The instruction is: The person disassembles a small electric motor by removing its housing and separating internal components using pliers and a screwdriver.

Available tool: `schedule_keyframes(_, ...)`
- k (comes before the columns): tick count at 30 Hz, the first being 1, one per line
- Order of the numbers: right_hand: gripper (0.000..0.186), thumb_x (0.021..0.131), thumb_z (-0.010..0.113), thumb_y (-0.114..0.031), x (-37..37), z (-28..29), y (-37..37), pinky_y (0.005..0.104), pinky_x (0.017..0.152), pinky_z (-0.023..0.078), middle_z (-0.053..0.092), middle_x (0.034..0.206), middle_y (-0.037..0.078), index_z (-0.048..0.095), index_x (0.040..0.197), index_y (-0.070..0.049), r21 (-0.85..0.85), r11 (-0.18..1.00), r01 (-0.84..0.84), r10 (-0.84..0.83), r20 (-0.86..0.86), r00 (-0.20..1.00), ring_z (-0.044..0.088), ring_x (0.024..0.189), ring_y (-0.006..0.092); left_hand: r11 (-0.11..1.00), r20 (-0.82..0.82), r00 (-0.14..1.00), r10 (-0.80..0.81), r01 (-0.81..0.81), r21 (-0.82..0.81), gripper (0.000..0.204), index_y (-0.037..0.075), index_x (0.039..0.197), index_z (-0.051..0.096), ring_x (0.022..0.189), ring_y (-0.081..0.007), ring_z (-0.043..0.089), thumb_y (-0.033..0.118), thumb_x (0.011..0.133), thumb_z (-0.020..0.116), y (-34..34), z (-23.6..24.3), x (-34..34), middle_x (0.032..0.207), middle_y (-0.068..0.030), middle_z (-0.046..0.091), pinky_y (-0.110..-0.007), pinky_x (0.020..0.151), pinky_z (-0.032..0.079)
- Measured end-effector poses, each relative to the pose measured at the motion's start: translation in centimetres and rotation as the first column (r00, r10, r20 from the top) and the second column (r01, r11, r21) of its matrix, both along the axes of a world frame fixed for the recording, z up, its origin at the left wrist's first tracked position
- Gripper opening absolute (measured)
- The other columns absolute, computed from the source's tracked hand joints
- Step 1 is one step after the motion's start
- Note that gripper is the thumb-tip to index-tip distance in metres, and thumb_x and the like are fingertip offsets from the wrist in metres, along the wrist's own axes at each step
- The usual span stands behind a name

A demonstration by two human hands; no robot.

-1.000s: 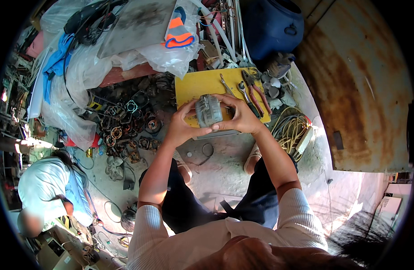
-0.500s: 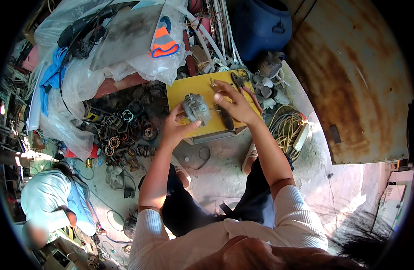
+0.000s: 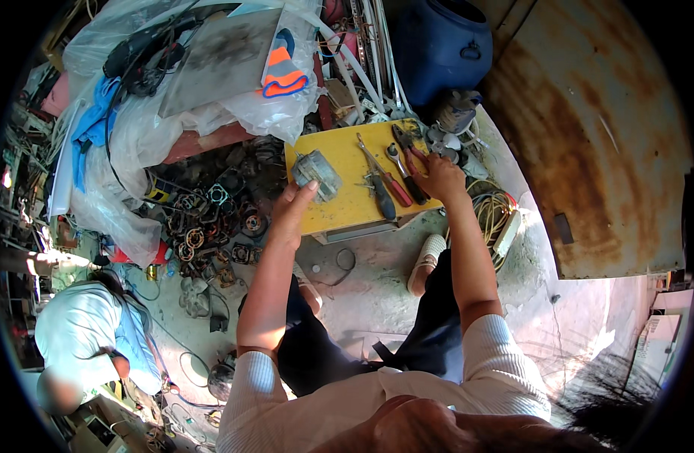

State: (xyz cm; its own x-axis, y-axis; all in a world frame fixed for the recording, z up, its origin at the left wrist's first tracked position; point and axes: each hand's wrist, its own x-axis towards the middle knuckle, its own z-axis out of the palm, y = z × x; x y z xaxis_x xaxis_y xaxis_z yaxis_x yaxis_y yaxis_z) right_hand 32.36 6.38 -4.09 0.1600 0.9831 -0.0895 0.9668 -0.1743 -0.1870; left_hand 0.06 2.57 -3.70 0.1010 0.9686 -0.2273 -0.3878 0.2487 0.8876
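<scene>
A grey metal motor housing (image 3: pixel 317 175) rests on the left part of a yellow-topped small table (image 3: pixel 339 219). My left hand (image 3: pixel 292 205) grips its near left side, thumb on top. At the table's right edge, my right hand (image 3: pixel 442 180) is closed over the handle ends of red-handled pliers (image 3: pixel 409 143); its fingertips are partly hidden. Between the hands lie a long screwdriver with a red handle (image 3: pixel 397 190), a tool with a round metal head and black handle (image 3: pixel 412 183), and a dark-handled screwdriver (image 3: pixel 383 198). Small metal bits lie near its shaft.
Several motor parts and rings (image 3: pixel 203 219) are heaped on the floor to the left. A plastic-covered bench (image 3: pixel 135 162) stands behind them. A blue barrel (image 3: pixel 443 57), coiled cable (image 3: pixel 486 219) and rusty metal sheet (image 3: pixel 581 151) are on the right. Another person (image 3: pixel 90 332) bends at lower left.
My right hand has moved right, from above the tools to the pliers' handles. The motor housing has shifted slightly left and been turned, with my left hand still on it.
</scene>
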Motion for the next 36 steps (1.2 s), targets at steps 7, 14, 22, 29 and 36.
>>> schedule_keyframes(7, 0.06, 0.089, 0.056, -0.049, -0.7, 0.6, -0.7, 0.0452, 0.092, 0.053, 0.065, 0.109, 0.027, 0.062, 0.12, 0.002, 0.215, 0.973, -0.085, 0.095, -0.04, 0.995, 0.066, 0.102, 0.0419, 0.978, 0.179, 0.984, 0.025, 0.013, -0.208, 0.058, 0.009, 0.13, 0.055, 0.119, -0.0151, 0.054, 0.034, 0.084, 0.079, -0.1, -0.4, -0.7, 0.125, -0.0025, 0.06, -0.032, 0.107, 0.034)
schedule_keyframes(14, 0.07, 0.083, 0.064, -0.041, -1.3, 0.2, 0.2, 0.044, 0.096, 0.05, 0.063, 0.124, 0.026, 0.048, 0.14, -0.004, 0.072, 0.995, 0.062, -0.043, -0.249, 0.968, 0.063, 0.113, 0.0396, 0.974, 0.229, 0.971, 0.061, -0.007, -0.227, 0.08, 0.014, 0.14, 0.047, 0.131, -0.0223, 0.045, 0.045, 0.076, 0.084, 0.9, -0.6, -0.1, 0.138, -0.008, 0.05, -0.037, 0.11, 0.03)
schedule_keyframes(22, 0.064, 0.1, 0.056, -0.019, -9.8, 3.0, -9.1, 0.0326, 0.116, 0.023, 0.038, 0.155, 0.013, 0.029, 0.153, 0.001, 0.162, 0.986, -0.046, 0.168, -0.931, 0.323, 0.031, 0.144, 0.0212, 0.982, 0.254, 0.951, 0.175, -0.15, -0.115, 0.045, 0.008, 0.119, 0.064, 0.106, -0.0147, 0.062, 0.029, 0.084, 0.081, 1.2, -0.4, 1.5, 0.116, -0.0024, 0.068, -0.03, 0.093, 0.047)
schedule_keyframes(29, 0.066, 0.1, 0.054, -0.023, -14.7, 8.4, -12.1, 0.0345, 0.099, 0.039, 0.055, 0.118, 0.012, 0.025, 0.155, 0.002, 0.461, 0.887, 0.0, 0.433, -0.834, 0.343, 0.051, 0.107, 0.0202, 0.97, 0.208, 0.949, 0.235, -0.216, -0.11, 0.043, 0.005, 0.118, 0.065, 0.101, -0.0136, 0.063, 0.028, 0.084, 0.081, 0.6, -0.2, 2.2, 0.112, -0.0033, 0.069, -0.031, 0.088, 0.05)
schedule_keyframes(36, 0.067, 0.106, 0.046, -0.031, -16.7, 1.1, -12.0, 0.0245, 0.078, 0.029, 0.04, 0.121, 0.004, 0.012, 0.159, -0.007, 0.192, 0.975, -0.114, 0.205, -0.972, 0.115, 0.03, 0.094, 0.011, 0.974, 0.204, 0.952, 0.227, -0.225, -0.031, 0.05, 0.004, 0.123, 0.06, 0.104, -0.0161, 0.064, 0.028, 0.084, 0.081, 2.0, -1.2, 3.0, 0.117, -0.0047, 0.066, -0.032, 0.09, 0.05)
